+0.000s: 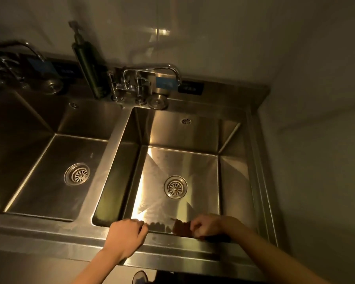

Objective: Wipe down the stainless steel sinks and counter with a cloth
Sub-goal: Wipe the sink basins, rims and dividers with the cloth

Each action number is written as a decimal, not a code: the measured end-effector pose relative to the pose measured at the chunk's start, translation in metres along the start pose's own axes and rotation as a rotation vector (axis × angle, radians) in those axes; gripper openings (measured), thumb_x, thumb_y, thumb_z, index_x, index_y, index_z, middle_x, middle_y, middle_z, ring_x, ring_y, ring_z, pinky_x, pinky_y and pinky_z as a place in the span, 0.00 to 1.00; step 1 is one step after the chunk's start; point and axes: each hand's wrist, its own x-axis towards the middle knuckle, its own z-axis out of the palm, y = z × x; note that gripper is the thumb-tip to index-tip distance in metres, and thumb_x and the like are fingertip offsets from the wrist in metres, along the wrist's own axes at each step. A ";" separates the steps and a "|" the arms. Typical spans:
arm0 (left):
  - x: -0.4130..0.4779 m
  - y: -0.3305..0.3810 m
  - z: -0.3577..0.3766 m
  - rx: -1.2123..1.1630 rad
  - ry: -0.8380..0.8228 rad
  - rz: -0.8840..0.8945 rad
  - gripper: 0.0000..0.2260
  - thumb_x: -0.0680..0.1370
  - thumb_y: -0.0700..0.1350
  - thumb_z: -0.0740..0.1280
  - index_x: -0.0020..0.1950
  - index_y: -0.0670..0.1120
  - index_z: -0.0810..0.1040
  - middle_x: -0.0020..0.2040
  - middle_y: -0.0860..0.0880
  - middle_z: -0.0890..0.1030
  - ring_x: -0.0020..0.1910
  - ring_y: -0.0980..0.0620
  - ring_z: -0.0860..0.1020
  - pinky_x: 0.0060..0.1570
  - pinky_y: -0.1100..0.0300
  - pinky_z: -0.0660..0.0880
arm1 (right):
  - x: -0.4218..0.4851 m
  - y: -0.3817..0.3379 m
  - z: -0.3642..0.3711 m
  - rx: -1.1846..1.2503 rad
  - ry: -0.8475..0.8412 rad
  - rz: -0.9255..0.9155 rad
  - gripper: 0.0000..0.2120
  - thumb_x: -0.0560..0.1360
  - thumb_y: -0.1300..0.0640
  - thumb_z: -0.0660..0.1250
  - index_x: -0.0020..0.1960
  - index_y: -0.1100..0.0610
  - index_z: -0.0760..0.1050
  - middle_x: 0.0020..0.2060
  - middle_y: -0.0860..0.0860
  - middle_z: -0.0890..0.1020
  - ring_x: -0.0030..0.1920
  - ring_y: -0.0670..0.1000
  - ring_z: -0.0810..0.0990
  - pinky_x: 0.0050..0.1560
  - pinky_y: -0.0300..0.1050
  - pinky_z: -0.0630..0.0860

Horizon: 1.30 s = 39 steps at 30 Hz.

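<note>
Dim, yellowish lighting throughout; fine detail is poor. Two steel basins sit side by side in one counter (49,238). The left sink (39,181) is cut off at the frame's left edge; the right sink (182,158) is fully in view, with glare streaks across its floor around the drain (175,187). The cloth (181,228), a dark, blurred patch, lies against the near rim of the right sink, partly over the inner wall; its edges and fabric cannot be made out, and its right part is covered by the right hand (205,225). That hand has its fingers curled tightly around the cloth. The left hand (127,236) rests on the same near rim, just left of the cloth and apart from it, fingers bent at the inner edge; whether it grips the rim or only rests there cannot be told. Both forearms run off the bottom of the frame. On the far ledge stand a tap (152,73) with its spout over the right sink, a tall soap pump (86,64) to its left, and a round metal cap (158,101). A blue label (166,82) and a dark plate (191,87) on the backsplash are illegible. A second tap (19,46) at far left is partly cropped and blurred. A shoe (140,277) shows at the bottom edge, partly cut off.
</note>
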 end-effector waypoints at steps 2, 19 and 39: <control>-0.001 0.000 -0.001 -0.014 -0.001 0.008 0.19 0.80 0.57 0.48 0.36 0.51 0.70 0.33 0.53 0.72 0.32 0.56 0.70 0.30 0.61 0.63 | -0.008 0.002 0.003 0.079 0.068 -0.018 0.13 0.77 0.59 0.63 0.61 0.58 0.75 0.60 0.58 0.76 0.53 0.50 0.72 0.59 0.46 0.69; 0.012 0.060 0.015 -0.033 -0.012 -0.114 0.25 0.79 0.62 0.44 0.50 0.51 0.77 0.46 0.52 0.81 0.44 0.51 0.78 0.46 0.57 0.71 | 0.155 0.082 0.029 -0.270 0.049 0.266 0.39 0.75 0.52 0.67 0.77 0.52 0.46 0.77 0.57 0.43 0.75 0.64 0.52 0.73 0.59 0.56; 0.013 0.063 0.027 -0.165 0.053 -0.216 0.30 0.77 0.63 0.38 0.55 0.56 0.77 0.46 0.56 0.81 0.44 0.58 0.78 0.51 0.62 0.68 | 0.257 0.159 -0.112 -0.583 0.270 0.299 0.48 0.75 0.48 0.67 0.75 0.48 0.32 0.74 0.62 0.34 0.74 0.70 0.41 0.72 0.66 0.53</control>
